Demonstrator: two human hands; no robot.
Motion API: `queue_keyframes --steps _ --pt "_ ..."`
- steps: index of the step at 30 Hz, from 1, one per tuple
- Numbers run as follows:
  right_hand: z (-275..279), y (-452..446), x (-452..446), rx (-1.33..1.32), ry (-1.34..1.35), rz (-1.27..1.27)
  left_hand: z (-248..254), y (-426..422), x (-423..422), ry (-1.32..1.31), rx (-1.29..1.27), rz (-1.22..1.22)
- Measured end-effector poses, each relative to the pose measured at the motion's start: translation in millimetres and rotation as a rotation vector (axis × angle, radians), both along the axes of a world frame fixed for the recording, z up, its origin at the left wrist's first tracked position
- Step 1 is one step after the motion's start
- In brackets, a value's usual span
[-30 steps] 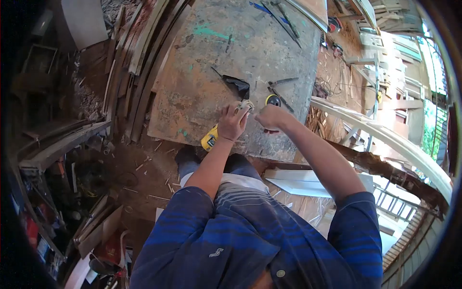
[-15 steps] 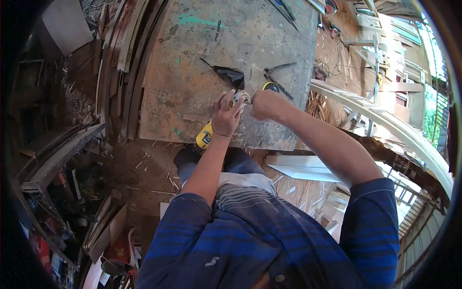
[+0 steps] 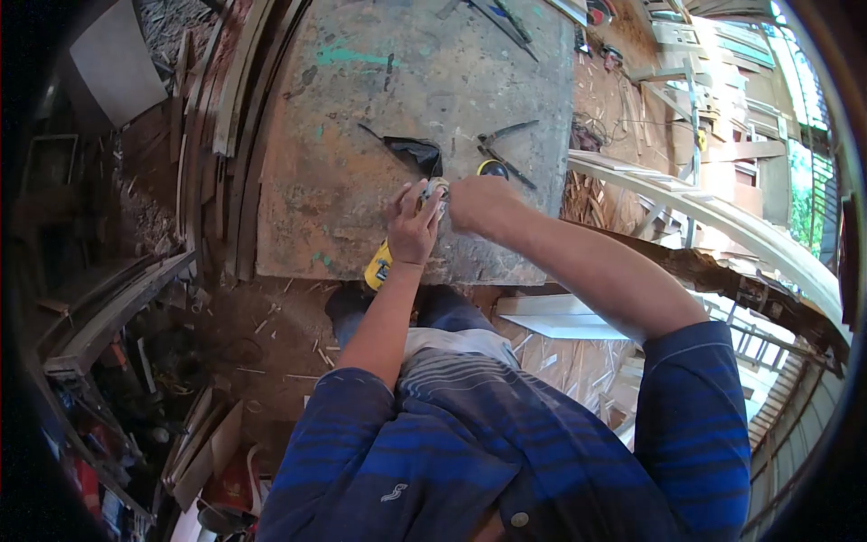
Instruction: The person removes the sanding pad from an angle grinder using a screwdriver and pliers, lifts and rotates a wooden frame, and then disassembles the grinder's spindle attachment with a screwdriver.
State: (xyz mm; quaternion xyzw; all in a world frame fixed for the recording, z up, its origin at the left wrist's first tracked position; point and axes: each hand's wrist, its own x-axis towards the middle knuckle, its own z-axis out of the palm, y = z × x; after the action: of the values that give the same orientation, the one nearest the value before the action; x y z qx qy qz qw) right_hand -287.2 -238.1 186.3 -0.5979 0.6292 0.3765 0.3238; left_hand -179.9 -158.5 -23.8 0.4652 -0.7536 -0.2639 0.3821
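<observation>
A yellow power tool (image 3: 377, 266), which looks like an angle grinder, lies near the front edge of the worktable, its silver head (image 3: 437, 188) pointing away from me. My left hand (image 3: 414, 228) grips it around the head, fingers bent over the metal. Close against the head's right side is my right hand (image 3: 480, 204), closed in a fist; whatever it holds is hidden. Just beyond lies a black triangular piece (image 3: 417, 154) with a thin dark end. A round black-and-yellow object (image 3: 492, 169) sits partly behind my right hand, beside a dark plier-like tool (image 3: 508, 154).
The worn worktable (image 3: 316, 194) carries long dark tools (image 3: 508, 29) at its far end. Stacked planks (image 3: 230, 108) run along its left side. White boards (image 3: 564, 316) and wooden frames (image 3: 668, 191) stand to the right. Wood scraps litter the floor.
The view has shifted slightly, so the table and the things on it appear a little left and lower. Both hands stay at the tool's head, the right one still a fist.
</observation>
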Motion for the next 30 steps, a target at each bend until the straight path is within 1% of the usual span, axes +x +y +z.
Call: queue_keyframes --steps 4,10,13,16,22,25,28,30 --pt "4.7 5.1 -2.0 -0.025 -0.023 0.028 -1.1 1.3 -0.6 -0.03 -0.013 0.009" --pt "-3.6 4.9 -7.2 -0.039 -0.044 0.033 -3.2 2.4 -3.2 0.024 0.001 0.032" --pt "-8.4 7.4 -6.8 -0.093 -0.03 0.023 0.0 0.6 -1.1 -0.026 -0.011 0.028" --pt "-4.2 1.3 -2.6 -0.072 -0.019 0.127 3.7 -1.7 -2.8 0.015 -0.002 0.047" --pt "-19.2 10.6 -2.4 -0.21 -0.053 0.405 -0.7 0.2 -2.1 0.001 0.036 0.069" --pt "-13.8 13.3 -1.0 -0.147 -0.035 0.304 -4.5 1.8 -3.3 0.025 0.023 0.075" --pt "-33.9 18.2 -18.7 -0.078 -0.047 0.065 7.0 -0.5 -2.0 0.043 0.055 0.101" --pt "-48.8 9.0 -35.0 0.138 -0.07 -0.155 7.0 -1.7 -3.8 0.047 0.145 0.144"
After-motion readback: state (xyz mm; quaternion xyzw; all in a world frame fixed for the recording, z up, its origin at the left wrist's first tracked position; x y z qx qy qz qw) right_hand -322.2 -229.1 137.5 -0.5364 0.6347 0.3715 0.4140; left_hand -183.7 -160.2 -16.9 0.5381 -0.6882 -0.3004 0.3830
